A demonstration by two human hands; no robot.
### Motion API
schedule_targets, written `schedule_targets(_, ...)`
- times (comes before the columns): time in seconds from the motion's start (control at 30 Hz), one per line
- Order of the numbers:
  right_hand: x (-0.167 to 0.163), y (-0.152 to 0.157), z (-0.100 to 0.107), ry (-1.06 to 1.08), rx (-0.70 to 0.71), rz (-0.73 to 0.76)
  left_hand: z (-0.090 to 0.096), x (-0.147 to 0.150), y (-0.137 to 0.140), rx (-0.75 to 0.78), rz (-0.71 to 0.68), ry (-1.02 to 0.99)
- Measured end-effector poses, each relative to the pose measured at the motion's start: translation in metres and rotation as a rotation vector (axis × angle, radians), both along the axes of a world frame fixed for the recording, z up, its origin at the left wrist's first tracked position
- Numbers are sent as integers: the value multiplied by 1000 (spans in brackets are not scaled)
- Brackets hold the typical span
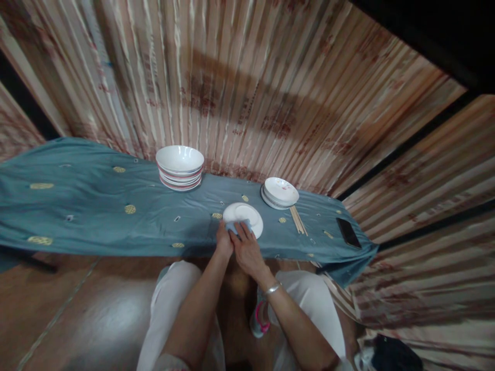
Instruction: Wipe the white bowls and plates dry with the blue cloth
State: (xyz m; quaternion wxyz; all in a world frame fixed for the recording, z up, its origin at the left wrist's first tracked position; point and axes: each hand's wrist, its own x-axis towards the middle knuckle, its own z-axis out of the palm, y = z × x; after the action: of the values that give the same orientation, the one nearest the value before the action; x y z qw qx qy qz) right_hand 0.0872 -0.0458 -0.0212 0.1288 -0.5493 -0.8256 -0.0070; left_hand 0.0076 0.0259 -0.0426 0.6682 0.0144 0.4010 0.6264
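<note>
In front of me a white plate (252, 215) lies on the cloth-covered table, its ring-shaped base seemingly facing up. My left hand (224, 241) is closed at the plate's near left edge, its fingertips partly hidden. A light blue cloth (232, 225) is bunched on the plate under my right hand (246, 247), whose fingers press it against the surface. The two hands are close together, almost touching.
A stack of white bowls (180, 159) stands back left. Stacked plates (282, 190) sit back right, beside several wooden chopsticks (298, 220). A black phone (348, 233) lies near the right end of the teal tablecloth (147, 226). A curtain (232, 93) hangs behind.
</note>
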Motion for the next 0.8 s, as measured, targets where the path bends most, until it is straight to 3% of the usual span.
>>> schedule_targets(0.3, -7, 38, 15, -29, -40, 71, 9, -3, -3, -97, 62, -48)
schedule_targets(0.6, -14, 79, 20, 23, -109, 36, 10, 0, 0, -33, 43, -154)
schedule_targets(0.8, -10, 101, 18, 33, -67, 41, 12, 0, 1, -7, 31, -154)
